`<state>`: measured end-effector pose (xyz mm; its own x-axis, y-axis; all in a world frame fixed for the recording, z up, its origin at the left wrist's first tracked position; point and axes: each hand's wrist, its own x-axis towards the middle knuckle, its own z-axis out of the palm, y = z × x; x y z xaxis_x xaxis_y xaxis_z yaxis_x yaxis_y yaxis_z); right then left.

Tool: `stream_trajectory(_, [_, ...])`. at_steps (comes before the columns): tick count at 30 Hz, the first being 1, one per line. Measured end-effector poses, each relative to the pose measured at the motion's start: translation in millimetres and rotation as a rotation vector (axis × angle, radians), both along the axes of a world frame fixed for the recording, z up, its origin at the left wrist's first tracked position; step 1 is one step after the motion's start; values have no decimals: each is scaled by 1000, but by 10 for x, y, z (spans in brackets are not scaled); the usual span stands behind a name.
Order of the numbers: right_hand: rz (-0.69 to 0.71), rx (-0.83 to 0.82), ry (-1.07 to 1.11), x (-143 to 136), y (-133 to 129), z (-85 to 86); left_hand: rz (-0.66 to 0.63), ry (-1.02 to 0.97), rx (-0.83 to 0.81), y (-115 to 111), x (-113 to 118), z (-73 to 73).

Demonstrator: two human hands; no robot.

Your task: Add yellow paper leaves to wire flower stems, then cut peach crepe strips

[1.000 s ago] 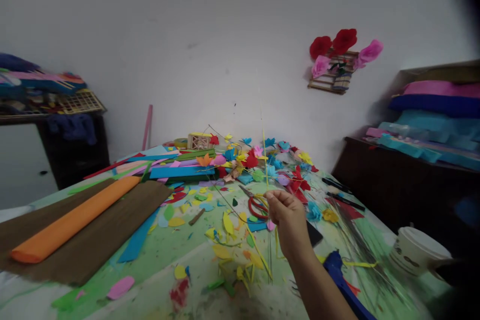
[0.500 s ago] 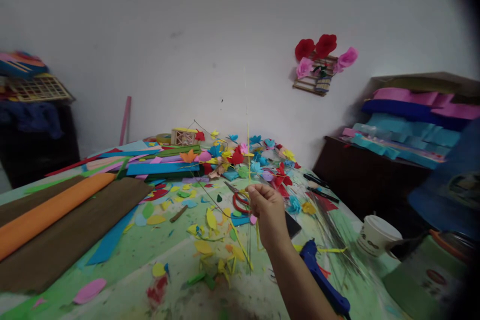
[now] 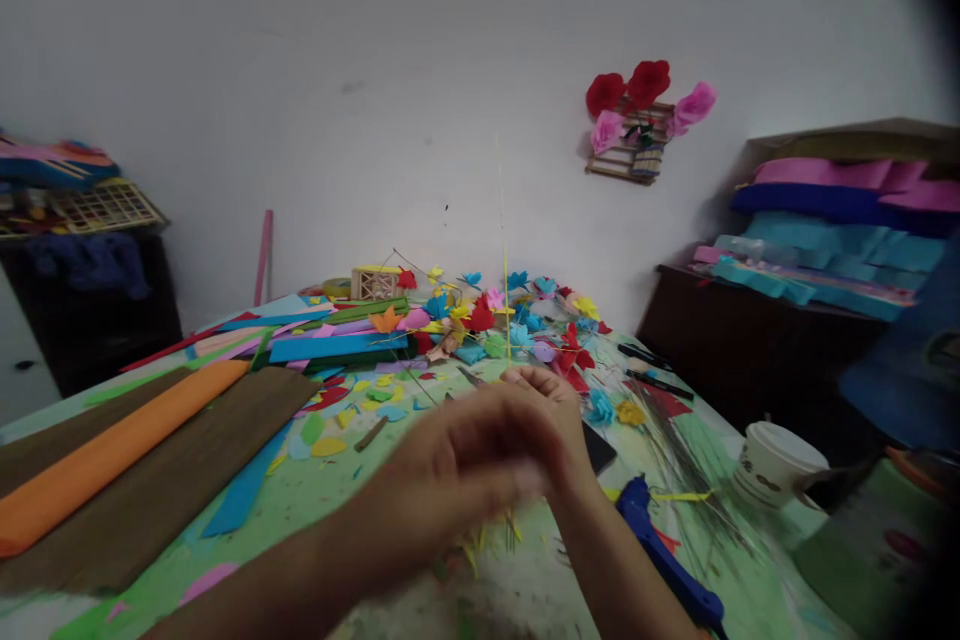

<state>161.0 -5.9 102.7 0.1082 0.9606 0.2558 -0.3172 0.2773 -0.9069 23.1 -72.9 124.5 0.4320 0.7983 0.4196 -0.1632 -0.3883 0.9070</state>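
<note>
While the right hand pinches a thin yellow stem, the left hand blurs across in front

As far as I can see, the right grip is closed on the stem's lower part, fingertips together, and the stem stands pretty much upright above the bench, its thin top showing against the wall. The left hand has its fingers curled and overlaps the right wrist in the view, but it's so blurred I can't tell whether its grip is open or closed, or whether the two hands touch.

A scissor blade pokes out beside the right fingers; the rest is hidden. Just right of that wrist there's a flat black item, partly covered, and a blue glue gun lies beside the right forearm. Further right are loose thin wires, black pens and a lidded white cup.

Behind the hands it's a big spread of colorful paper flowers, with a small wooden frame at the back. Over on the left, an orange paper roll lies on brown paper, and small paper cutouts are scattered between that and the hands.
</note>
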Motion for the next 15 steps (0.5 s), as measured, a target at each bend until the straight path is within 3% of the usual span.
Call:
stream_trajectory(2, [31, 5, 9, -19, -12, -8, 224, -185, -28, 332, 20, 125])
stream_trajectory(3, [47, 4, 16, -30, -16, -15, 266, -197, -36, 472, 29, 129])
stream_trajectory(5, [78, -8, 30, -52, -24, -27, 190, -159, -122, 672, 47, 65])
stream_trajectory(8, [109, -12, 36, -78, -39, -36, 53, -163, -209, 786, 79, -55])
stream_trajectory(15, [139, -24, -13, -121, -58, -48, 103, -180, -170, 855, 68, -77])
